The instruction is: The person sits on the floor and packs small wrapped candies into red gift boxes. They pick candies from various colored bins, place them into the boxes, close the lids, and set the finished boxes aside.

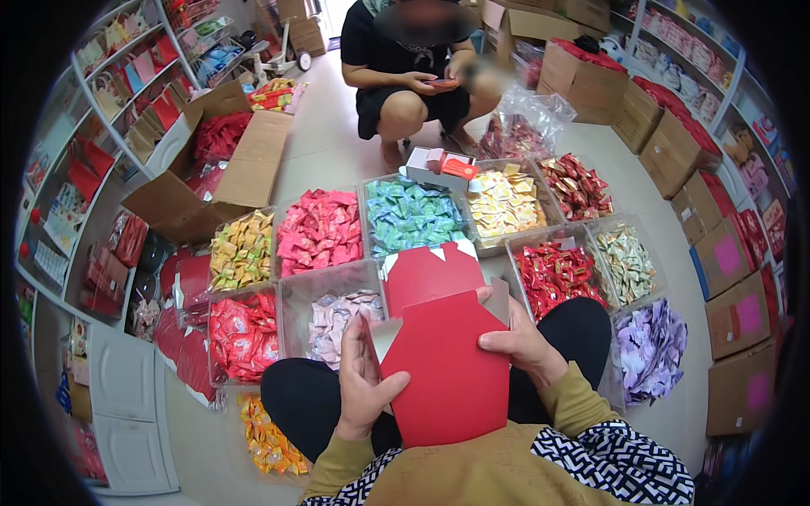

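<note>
Between my two hands is a red cardboard folding box point(452, 373), its plain red face towards me and a pale flap raised at its upper right. My left hand point(367, 382) holds the box's left side, thumb on the front edge and fingers upright along the side. At the right edge my right hand point(522, 345) grips it, thumb in front and fingertips behind. Just beyond lies another red cardboard piece point(433, 278) with white notched edges. Near my left hand stands a clear bin of pale pink wrapped sweets point(338, 322); red-wrapped sweets point(560, 278) are beyond my right hand.
Clear bins hold pink point(319, 231), teal point(414, 215) and yellow packets point(243, 253). Purple packets point(652, 351) lie at right. A small open box point(440, 167) rests across bins. Opposite squats a person point(411, 76) with a phone. Cardboard cartons point(740, 360) and shelves point(126, 88) line the sides.
</note>
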The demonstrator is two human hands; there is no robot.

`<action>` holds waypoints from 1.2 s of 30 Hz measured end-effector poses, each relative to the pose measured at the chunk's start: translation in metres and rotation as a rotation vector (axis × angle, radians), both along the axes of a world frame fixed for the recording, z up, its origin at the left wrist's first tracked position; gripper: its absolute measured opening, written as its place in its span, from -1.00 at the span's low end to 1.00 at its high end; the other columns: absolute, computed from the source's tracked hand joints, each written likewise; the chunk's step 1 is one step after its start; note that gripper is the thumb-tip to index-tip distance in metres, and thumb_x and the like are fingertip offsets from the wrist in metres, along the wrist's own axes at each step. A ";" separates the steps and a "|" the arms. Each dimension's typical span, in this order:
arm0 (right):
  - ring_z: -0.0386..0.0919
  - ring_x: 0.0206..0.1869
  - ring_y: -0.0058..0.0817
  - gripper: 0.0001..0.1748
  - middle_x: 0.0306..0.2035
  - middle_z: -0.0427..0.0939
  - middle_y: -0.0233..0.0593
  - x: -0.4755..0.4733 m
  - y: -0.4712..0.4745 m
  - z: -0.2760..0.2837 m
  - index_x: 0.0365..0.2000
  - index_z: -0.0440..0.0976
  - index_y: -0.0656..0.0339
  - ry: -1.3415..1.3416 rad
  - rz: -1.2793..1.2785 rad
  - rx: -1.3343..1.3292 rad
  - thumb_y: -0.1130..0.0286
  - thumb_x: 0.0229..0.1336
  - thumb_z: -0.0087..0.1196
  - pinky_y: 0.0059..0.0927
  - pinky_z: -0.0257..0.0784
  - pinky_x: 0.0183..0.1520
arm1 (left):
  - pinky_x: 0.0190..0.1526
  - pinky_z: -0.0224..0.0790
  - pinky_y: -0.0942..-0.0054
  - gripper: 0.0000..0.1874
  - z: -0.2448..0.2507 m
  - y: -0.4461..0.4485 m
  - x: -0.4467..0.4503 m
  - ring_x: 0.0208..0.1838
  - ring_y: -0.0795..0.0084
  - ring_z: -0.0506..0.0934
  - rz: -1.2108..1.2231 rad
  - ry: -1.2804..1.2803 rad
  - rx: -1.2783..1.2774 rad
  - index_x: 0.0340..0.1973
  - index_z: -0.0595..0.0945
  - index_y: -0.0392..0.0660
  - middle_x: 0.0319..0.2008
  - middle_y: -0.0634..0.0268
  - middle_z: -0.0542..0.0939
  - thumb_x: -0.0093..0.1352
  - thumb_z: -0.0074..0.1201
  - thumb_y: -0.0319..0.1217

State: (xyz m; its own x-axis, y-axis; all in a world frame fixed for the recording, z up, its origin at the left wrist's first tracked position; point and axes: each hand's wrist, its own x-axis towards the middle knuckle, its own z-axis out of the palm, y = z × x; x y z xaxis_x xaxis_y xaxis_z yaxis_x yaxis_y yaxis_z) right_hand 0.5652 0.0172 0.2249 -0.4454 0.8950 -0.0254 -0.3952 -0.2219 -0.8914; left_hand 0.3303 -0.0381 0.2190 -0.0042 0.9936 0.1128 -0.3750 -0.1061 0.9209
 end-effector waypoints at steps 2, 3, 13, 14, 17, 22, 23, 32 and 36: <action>0.41 -0.05 -0.61 -0.38 -0.14 0.42 -0.38 0.004 -0.002 -0.002 -0.05 0.29 0.19 0.046 0.037 0.018 0.39 -0.15 0.34 -0.48 0.29 0.07 | 0.30 0.09 0.35 -0.07 -0.003 -0.003 -0.005 0.28 0.28 0.28 -0.062 0.036 0.025 0.26 0.11 -0.25 0.14 0.12 0.31 0.07 0.33 -0.47; 0.40 -0.05 -0.61 -0.38 -0.15 0.41 -0.39 0.005 -0.002 -0.003 -0.06 0.30 0.19 0.074 0.060 0.031 0.37 -0.16 0.36 -0.49 0.28 0.06 | 0.19 0.19 0.42 -0.21 0.004 0.000 -0.001 0.09 0.40 0.40 -0.011 0.096 0.094 0.13 0.25 -0.25 -0.05 0.24 0.37 0.10 0.38 -0.35; 0.36 -0.24 -0.70 -0.57 -0.28 0.39 -0.38 -0.003 0.001 -0.004 0.02 0.27 0.25 0.106 0.040 -0.076 0.11 0.42 -0.31 -0.62 0.32 -0.14 | -0.24 0.32 0.71 -0.78 0.012 0.020 -0.002 -0.35 0.69 0.47 -0.003 -0.107 -0.176 -0.19 0.48 -0.23 -0.38 0.35 0.54 0.44 0.01 -0.32; 0.36 -0.25 -0.71 -0.61 -0.28 0.39 -0.38 -0.003 0.001 -0.003 0.00 0.28 0.24 0.111 0.032 -0.107 0.14 0.41 -0.27 -0.64 0.32 -0.18 | -0.23 0.33 0.70 -0.82 0.015 0.021 -0.003 -0.33 0.68 0.48 -0.031 -0.121 -0.192 -0.20 0.47 -0.23 -0.36 0.33 0.55 0.42 0.03 -0.36; 0.37 -0.30 -0.74 -0.73 -0.26 0.40 -0.39 -0.002 0.003 -0.006 -0.09 0.30 0.22 0.065 0.035 -0.148 0.25 0.37 -0.15 -0.68 0.33 -0.28 | -0.20 0.34 0.66 -0.89 0.021 0.026 -0.007 -0.28 0.66 0.50 -0.113 -0.088 -0.230 -0.25 0.48 -0.22 -0.33 0.29 0.57 0.37 0.07 -0.47; 0.44 -0.08 -0.62 -0.77 -0.03 0.45 -0.19 0.014 0.016 -0.012 -0.27 0.38 0.26 -0.200 0.205 0.104 0.29 0.36 -0.13 -0.51 0.35 0.03 | -0.11 0.34 0.57 -0.93 0.015 0.034 -0.018 -0.18 0.60 0.50 -0.252 0.172 -0.194 -0.37 0.53 -0.25 -0.19 0.20 0.56 0.34 0.08 -0.52; 0.44 -0.08 -0.61 -0.73 -0.01 0.44 -0.17 0.013 0.012 -0.007 -0.24 0.40 0.26 -0.226 0.149 0.046 0.25 0.37 -0.16 -0.55 0.36 -0.03 | -0.07 0.34 0.54 -0.93 0.015 0.033 -0.018 -0.13 0.56 0.50 -0.219 0.217 -0.193 -0.36 0.54 -0.26 -0.14 0.18 0.55 0.34 0.08 -0.51; 0.02 0.40 -0.09 -0.64 0.24 0.29 0.00 0.006 -0.029 0.002 -0.20 0.49 0.33 -0.307 -0.168 0.448 0.23 0.37 -0.16 -0.11 -0.13 0.38 | 0.17 0.22 0.20 -0.70 0.025 0.003 0.012 0.16 0.05 0.44 0.108 0.666 0.290 -0.18 0.59 -0.31 -0.04 0.01 0.55 0.31 0.15 -0.31; 0.21 0.32 -0.12 -0.73 0.11 0.43 0.00 0.000 -0.030 0.005 -0.27 0.53 0.39 -0.308 -0.249 0.403 0.37 0.30 -0.06 -0.20 0.08 0.31 | 0.12 0.25 0.23 -0.79 0.027 0.002 0.021 0.08 0.11 0.47 0.122 0.526 0.129 -0.30 0.63 -0.31 -0.16 0.05 0.60 0.35 0.10 -0.38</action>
State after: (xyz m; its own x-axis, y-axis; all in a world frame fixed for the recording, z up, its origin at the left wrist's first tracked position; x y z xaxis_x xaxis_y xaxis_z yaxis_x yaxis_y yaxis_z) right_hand 0.5656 -0.0129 0.2296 -0.2454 0.9379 0.2451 -0.0999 0.2270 -0.9687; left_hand 0.3514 -0.0358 0.2462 -0.0289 0.9675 0.2514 0.1536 -0.2442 0.9575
